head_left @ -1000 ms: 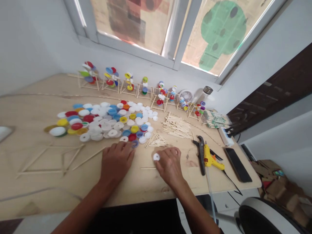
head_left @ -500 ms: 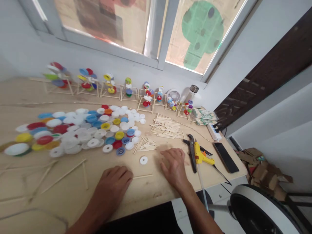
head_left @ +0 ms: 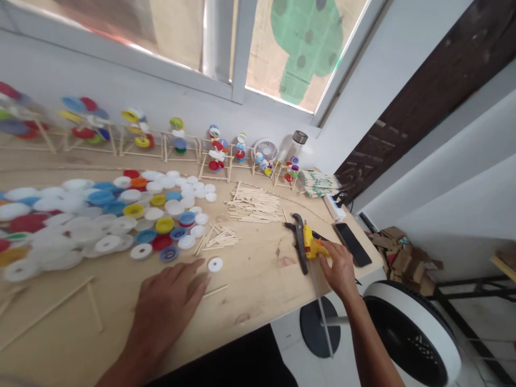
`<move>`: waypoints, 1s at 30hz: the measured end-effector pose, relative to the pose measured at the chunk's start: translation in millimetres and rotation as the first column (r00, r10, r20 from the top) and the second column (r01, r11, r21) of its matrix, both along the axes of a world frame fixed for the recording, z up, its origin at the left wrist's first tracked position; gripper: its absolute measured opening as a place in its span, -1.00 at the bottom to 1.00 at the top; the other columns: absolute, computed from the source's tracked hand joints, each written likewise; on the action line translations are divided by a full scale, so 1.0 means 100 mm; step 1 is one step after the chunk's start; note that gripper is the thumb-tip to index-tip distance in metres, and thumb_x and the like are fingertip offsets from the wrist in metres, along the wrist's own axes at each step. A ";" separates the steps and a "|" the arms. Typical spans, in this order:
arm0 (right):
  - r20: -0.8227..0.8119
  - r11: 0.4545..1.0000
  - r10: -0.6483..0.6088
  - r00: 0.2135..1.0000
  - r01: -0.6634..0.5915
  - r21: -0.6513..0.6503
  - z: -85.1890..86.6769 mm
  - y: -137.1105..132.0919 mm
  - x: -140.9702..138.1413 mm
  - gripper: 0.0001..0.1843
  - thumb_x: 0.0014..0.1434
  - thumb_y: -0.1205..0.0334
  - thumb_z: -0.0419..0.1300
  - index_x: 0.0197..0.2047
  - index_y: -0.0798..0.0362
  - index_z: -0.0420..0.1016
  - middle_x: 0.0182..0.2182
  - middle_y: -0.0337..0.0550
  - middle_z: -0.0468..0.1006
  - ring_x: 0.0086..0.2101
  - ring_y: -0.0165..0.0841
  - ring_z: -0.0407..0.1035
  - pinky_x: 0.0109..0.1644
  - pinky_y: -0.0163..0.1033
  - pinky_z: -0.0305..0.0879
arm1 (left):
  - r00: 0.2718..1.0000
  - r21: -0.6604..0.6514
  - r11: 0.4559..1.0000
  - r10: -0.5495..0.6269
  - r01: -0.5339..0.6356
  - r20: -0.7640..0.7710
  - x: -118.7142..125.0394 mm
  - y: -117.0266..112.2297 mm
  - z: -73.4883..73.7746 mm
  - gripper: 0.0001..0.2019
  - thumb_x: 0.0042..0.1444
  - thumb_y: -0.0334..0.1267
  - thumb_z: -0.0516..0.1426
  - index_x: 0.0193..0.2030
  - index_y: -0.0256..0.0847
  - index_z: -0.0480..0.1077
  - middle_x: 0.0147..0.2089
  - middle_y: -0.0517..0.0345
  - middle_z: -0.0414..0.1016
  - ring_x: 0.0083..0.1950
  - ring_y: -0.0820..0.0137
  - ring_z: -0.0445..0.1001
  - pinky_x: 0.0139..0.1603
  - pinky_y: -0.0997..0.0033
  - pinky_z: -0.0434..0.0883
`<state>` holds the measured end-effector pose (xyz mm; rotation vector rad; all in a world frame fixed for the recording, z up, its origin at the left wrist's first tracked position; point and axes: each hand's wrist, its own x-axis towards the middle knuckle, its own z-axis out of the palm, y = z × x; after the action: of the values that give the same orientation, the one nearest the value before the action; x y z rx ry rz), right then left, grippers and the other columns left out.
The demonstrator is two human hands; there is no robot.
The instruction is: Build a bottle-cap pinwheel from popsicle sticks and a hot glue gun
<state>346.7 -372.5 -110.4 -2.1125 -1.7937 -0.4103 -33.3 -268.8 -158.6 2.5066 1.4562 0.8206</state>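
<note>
My right hand [head_left: 338, 267] is at the handle of a yellow hot glue gun [head_left: 311, 242], its fingers closed around the grip. The gun lies on the table with a long clear glue stick [head_left: 321, 306] sticking out past the table edge. Beside it is a dark-handled cutter [head_left: 299, 243]. My left hand [head_left: 171, 303] rests on the table, palm down, thumb apart from the fingers. Just off its fingertips lies a white bottle cap [head_left: 215, 264] with a hole in its middle. A single thin stick [head_left: 216, 291] lies near the thumb.
Many coloured bottle caps [head_left: 107, 243] spread over the left. Cut sticks [head_left: 253, 203] and shorter pieces [head_left: 220, 238] are piled mid-table. Stick frames with cap wheels [head_left: 216, 156] line the wall. A phone [head_left: 352, 244] and power strip [head_left: 334, 207] lie right; a fan [head_left: 411, 333] stands below.
My right hand has moved right from the bare tabletop to the glue gun's handle. My left hand has opened its thumb away from the fingers, near the white cap. The view has shifted right.
</note>
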 end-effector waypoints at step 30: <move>-0.040 0.972 0.043 0.998 -0.051 -0.228 0.10 0.14 0.12 -0.67 0.03 0.42 0.16 -0.10 0.10 0.50 -0.10 0.09 0.58 -0.03 -0.07 0.38 0.02 -0.07 0.19 | 0.986 -0.047 0.992 0.112 -0.118 -0.124 0.30 -0.06 0.19 -0.77 0.27 -0.20 0.04 -0.12 -0.14 0.51 -0.12 -0.02 0.59 -0.01 0.10 0.49 -0.08 0.13 0.22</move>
<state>359.0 -358.6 -100.9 -2.2064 -1.9478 -0.1587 -2.9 -274.6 -139.4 2.4915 1.6520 0.6463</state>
